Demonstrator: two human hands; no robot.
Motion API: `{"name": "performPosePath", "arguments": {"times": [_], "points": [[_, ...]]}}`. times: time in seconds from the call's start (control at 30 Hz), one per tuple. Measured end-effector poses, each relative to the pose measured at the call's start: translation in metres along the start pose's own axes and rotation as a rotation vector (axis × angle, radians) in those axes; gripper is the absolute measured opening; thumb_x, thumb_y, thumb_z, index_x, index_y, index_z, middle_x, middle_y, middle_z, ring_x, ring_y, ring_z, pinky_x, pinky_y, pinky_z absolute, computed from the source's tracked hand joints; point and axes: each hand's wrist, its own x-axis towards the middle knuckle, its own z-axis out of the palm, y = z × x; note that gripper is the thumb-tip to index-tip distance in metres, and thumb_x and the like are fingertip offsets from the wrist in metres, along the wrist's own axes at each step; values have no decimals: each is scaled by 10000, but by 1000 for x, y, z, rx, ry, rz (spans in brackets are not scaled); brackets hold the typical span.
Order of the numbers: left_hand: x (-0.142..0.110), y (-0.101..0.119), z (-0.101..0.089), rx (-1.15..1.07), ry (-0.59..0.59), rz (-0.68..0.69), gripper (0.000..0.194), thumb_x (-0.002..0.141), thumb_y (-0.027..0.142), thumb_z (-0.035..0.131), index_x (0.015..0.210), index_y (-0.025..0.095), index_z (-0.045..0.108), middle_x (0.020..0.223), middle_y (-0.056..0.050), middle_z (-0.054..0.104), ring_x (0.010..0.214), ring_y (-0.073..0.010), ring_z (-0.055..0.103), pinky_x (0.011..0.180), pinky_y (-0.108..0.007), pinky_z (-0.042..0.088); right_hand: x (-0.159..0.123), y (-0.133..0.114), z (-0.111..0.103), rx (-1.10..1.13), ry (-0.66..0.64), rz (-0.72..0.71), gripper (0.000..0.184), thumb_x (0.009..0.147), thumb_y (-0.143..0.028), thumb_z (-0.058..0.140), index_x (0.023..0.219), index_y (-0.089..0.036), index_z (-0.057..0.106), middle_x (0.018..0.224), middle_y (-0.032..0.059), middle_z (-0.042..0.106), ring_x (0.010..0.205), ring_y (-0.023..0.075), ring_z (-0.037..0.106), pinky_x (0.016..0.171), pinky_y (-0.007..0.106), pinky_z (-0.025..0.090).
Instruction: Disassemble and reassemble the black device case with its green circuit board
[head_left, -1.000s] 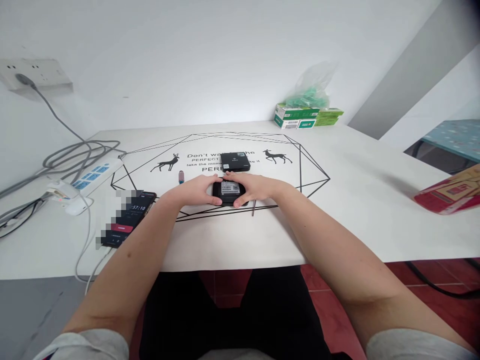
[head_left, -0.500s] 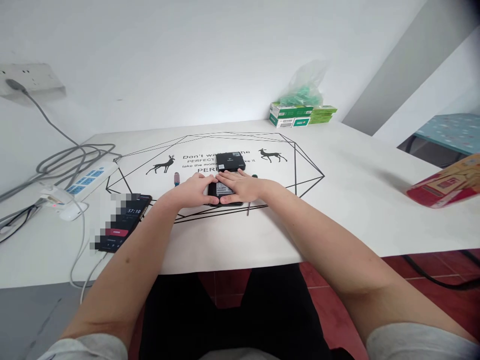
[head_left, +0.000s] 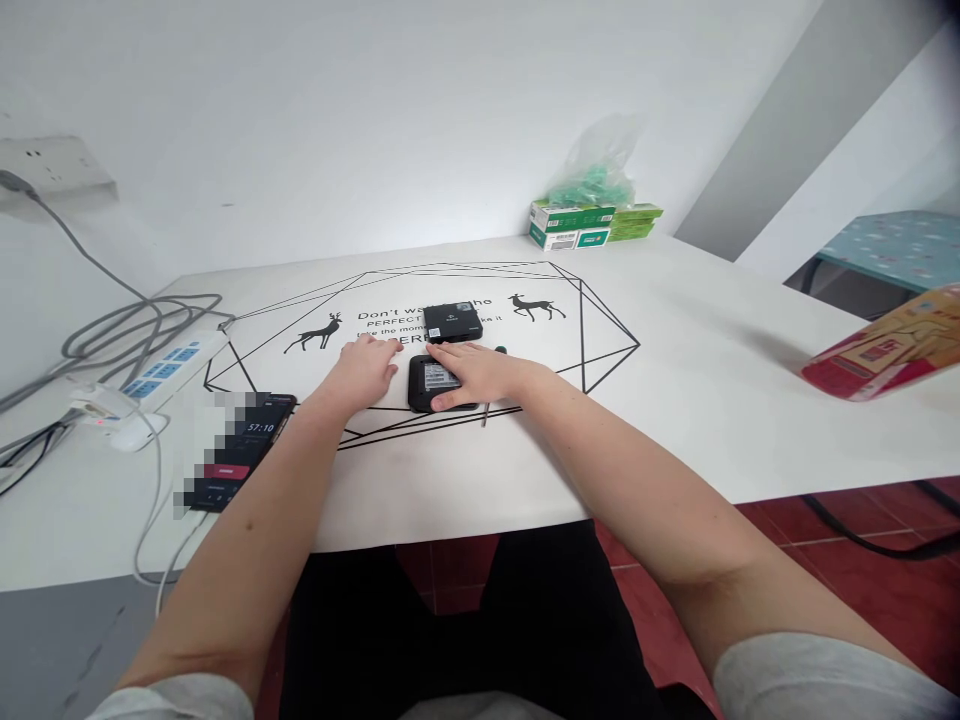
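A small black box (head_left: 426,381) with a white label lies on the white table (head_left: 675,380) over the printed deer pattern. My right hand (head_left: 478,371) rests flat on its right half, fingers stretched over the top and thumb at its near edge. My left hand (head_left: 365,366) lies on the table just left of the box, apart from it, fingers reaching forward; whatever is under them is hidden. A second black box (head_left: 452,321) sits just behind. A thin screwdriver (head_left: 485,413) pokes out from under my right wrist.
A phone (head_left: 241,450) showing a timer lies at the left, with a charging cable. Further left are a power strip (head_left: 171,362), grey cables and a wall socket (head_left: 49,168). Green boxes (head_left: 574,226) under a plastic bag stand at the back. A red packet (head_left: 885,345) is at the right.
My left hand has let go of the labelled box and slid left onto the table, covering a small pink item seen earlier. My right hand has stayed on the box.
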Motion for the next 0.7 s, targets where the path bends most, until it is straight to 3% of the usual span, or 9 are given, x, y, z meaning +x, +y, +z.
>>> {"name": "performPosePath", "arguments": {"times": [0.1, 0.23, 0.33, 0.43, 0.53, 0.6, 0.7], "points": [[3, -14, -2, 47, -10, -23, 411, 1032, 356, 512, 1314, 218, 777, 1353, -165, 759, 1393, -411, 576, 1188, -548, 471, -2, 5, -2, 1, 11, -1, 1334, 744, -965, 703, 1744, -143, 380, 1823, 233, 368, 1686, 499, 367, 1401, 647, 295], [0, -20, -5, -15, -91, -50, 350, 996, 356, 536, 1153, 248, 830, 1285, -118, 784, 1218, -347, 706, 1062, -447, 575, -10, 18, -7, 13, 24, 58, 1265, 688, -939, 777, 1698, -239, 478, 1782, 169, 473, 1643, 527, 427, 1361, 701, 351], [-1, -15, -7, -33, -91, -95, 266, 968, 301, 574, 1038, 248, 825, 1227, -97, 805, 1097, -317, 749, 963, -412, 601, -16, 27, -14, 37, -1, 101, 1174, 714, -899, 792, 1688, -313, 498, 1744, 118, 542, 1643, 497, 448, 1404, 711, 251], [0, -9, -8, -40, -108, -163, 182, 954, 220, 606, 940, 233, 787, 1155, -80, 814, 1004, -281, 757, 838, -360, 582, -22, 27, -23, 35, -70, 193, 1173, 753, -853, 787, 1726, -290, 451, 1845, 103, 365, 1704, 493, 337, 1435, 682, 149], [1, -8, -8, -24, -102, -164, 160, 959, 188, 617, 910, 225, 765, 1100, -81, 811, 959, -270, 747, 783, -346, 545, -28, 21, -33, 46, -87, 249, 1121, 777, -767, 805, 1710, -231, 490, 1879, 108, 258, 1678, 509, 381, 1392, 635, 309], [2, -9, -6, -16, -93, -151, 151, 961, 179, 619, 890, 220, 745, 1059, -89, 802, 923, -276, 738, 763, -358, 529, -31, 16, -37, 66, -58, 244, 1001, 777, -707, 832, 1630, -233, 608, 1830, 114, 398, 1598, 499, 508, 1316, 586, 438], [3, -11, -3, -29, -81, -140, 135, 952, 153, 629, 852, 211, 699, 1016, -106, 783, 878, -290, 723, 753, -377, 513, -34, 10, -41, 95, -31, 256, 813, 764, -643, 865, 1467, -250, 755, 1578, 121, 704, 1430, 462, 665, 1188, 529, 536]]}}
